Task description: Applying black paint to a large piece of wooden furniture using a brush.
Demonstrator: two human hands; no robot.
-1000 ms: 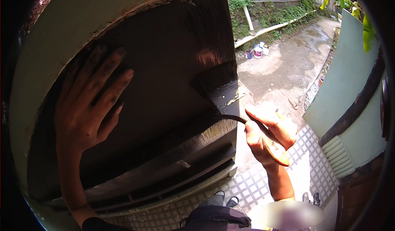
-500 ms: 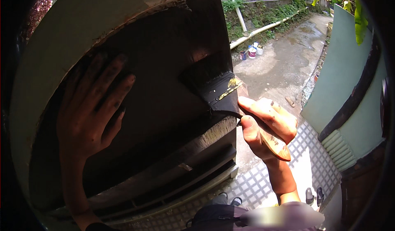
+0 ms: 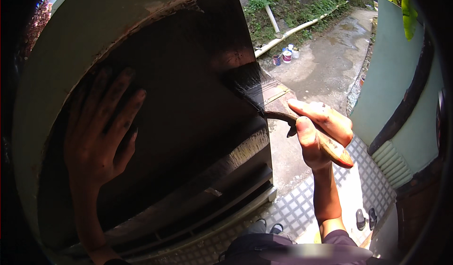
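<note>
In my right hand [image 3: 323,128] is a wide paintbrush [image 3: 276,93] with a wooden handle, gripped between thumb and fingers. Its dark bristles touch or hover close to the right edge of a black-painted panel [image 3: 174,90]; the exact contact is hard to tell in shadow. A curved dark strip [image 3: 281,116] juts from the brush toward my thumb. My left hand [image 3: 101,128] rests with fingers spread against the panel's left part, dark smudges on its fingertips. Below the brush, a pale streaky patch [image 3: 248,148] shows on the panel's lower ledge.
Several paint cans [image 3: 286,56] stand outside on the concrete path [image 3: 325,60]. Pale pipes [image 3: 297,35] run along the planted wall. To the right is a light green wall [image 3: 401,71] with a dark curved band. Slippers [image 3: 366,219] lie on the tiled floor [image 3: 295,213].
My right hand and the brush have moved right and slightly up, with the brush turned so its metal band catches the light. My left hand stays spread on the panel.
</note>
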